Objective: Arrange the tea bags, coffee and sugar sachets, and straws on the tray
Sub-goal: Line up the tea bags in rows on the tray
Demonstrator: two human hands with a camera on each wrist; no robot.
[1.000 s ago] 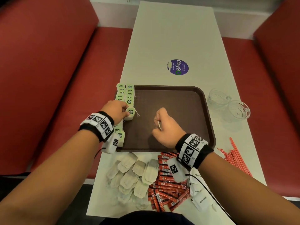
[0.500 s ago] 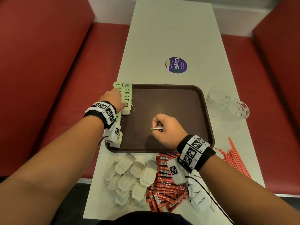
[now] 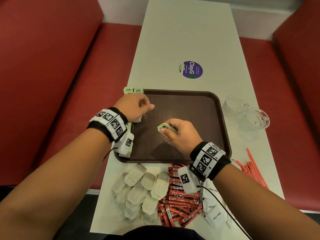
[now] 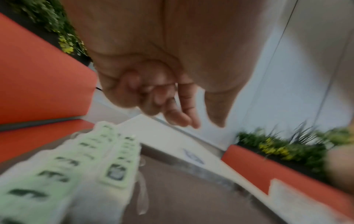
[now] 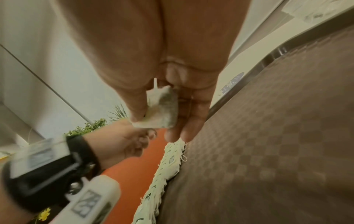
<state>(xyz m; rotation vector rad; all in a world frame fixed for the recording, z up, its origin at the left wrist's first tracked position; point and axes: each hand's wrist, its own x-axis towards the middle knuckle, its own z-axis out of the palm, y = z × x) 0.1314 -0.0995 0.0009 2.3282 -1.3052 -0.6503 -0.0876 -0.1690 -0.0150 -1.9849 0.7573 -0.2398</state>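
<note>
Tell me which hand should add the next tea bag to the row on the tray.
Probably right: the right hand already pinches a tea bag over the tray, near the row. The left hand holds nothing.

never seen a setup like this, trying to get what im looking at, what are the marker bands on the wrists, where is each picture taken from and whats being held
There is no machine here: a person works with two bare hands. The checkered bands on the wrists carry small cameras. The big picture comes from a camera on the head, looking down; the other two look along each hand at its fingers.

On the white table sits a brown tray. A row of green-tagged tea bags lies along its left edge. Nearer the person are loose tea bags, red sachets and white sugar sachets; red straws and two glass cups are to the right.

The right hand pinches one tea bag over the tray. The left hand hovers over the row with its fingers loosely curled, and appears to hold nothing.
</note>
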